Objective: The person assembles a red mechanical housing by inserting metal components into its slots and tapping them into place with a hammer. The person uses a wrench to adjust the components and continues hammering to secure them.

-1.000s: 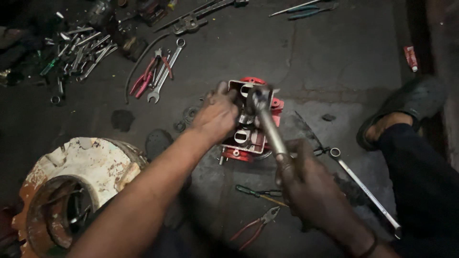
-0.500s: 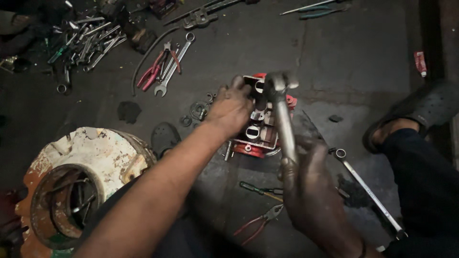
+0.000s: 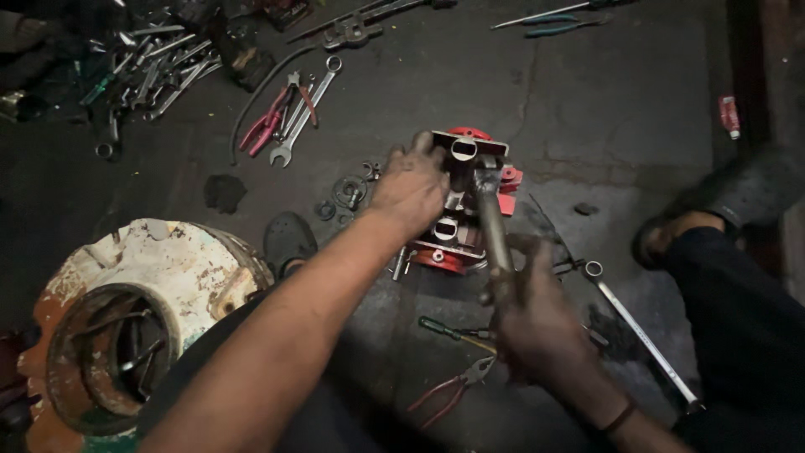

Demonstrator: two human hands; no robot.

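1. Closest in: right hand [image 3: 537,323] is wrapped around a hammer [image 3: 493,222] handle, red-handled pliers [image 3: 453,387] lying just beside it.
2. Left hand [image 3: 411,186] grips the red engine casting [image 3: 463,201] on the concrete floor [image 3: 587,101], bracing it.
3. Work looks midway: loose washers [image 3: 345,195] sit beside the casting.
4. Hammer head was raised half a second ago; now it's down on the casting.
5. Farther back: a pile of spanners [image 3: 142,71].

Dim scene, light falls from above onto the middle of the grey concrete floor [image 3: 587,109]; corners sink into dark. Right hand [image 3: 537,323] smeared by motion blur. Left hand [image 3: 411,189] sharper. Far scattered steel wrenches [image 3: 147,71] soft, slightly glinting.
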